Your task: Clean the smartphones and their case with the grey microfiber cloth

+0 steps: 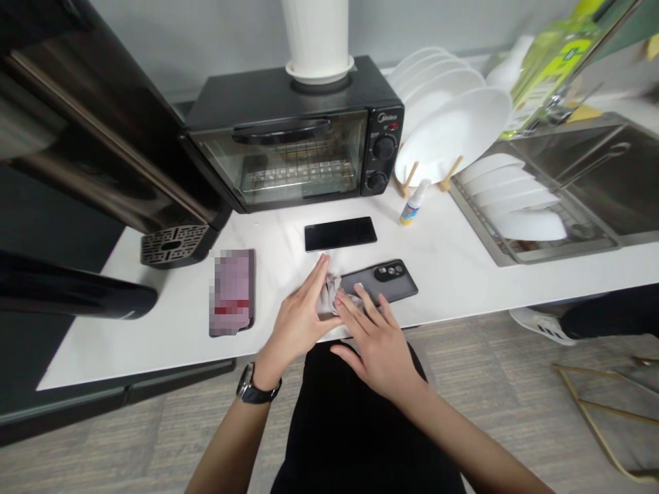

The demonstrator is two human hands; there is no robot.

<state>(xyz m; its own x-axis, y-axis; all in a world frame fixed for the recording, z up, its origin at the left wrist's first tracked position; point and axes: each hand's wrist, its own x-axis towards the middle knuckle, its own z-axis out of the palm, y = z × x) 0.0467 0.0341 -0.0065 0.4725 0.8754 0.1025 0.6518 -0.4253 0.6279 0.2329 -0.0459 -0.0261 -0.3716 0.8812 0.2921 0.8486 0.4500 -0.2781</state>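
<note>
Wiping seems to be the work in hand: a crumpled tissue (pixel 332 285) lies pressed on the grey phone (pixel 397 287), back up near the counter's front edge. It covers the end away from the camera lenses; the lens end and part of the back lie bare. I judge the work to be under way and not finished, since the tissue is on the phone, but whether the bare part has been cleaned cannot be told.

The phone lies under the right hand (pixel 378 343), whose parted fingers press the tissue down from above; that hand is spread, not clenched. The left hand (pixel 296 315) is at the phone's other end, fingers straight and thumb apart, seemingly bracing it. Whether it truly grasps the phone or just touches the tissue, I cannot tell. A watch (pixel 250 387) is on that wrist.

Just beyond the hands is a black phone (pixel 340 234), flat and apart from both; it looks untouched. A small spray bottle (pixel 413 204) stands to its right, and a mauve item (pixel 231 285), partly pixelated, lies to the left on the counter (pixel 165 309). Behind are the oven (pixel 247 99), racked plates (pixel 447 130) and, at right, the sink (pixel 494 250).
</note>
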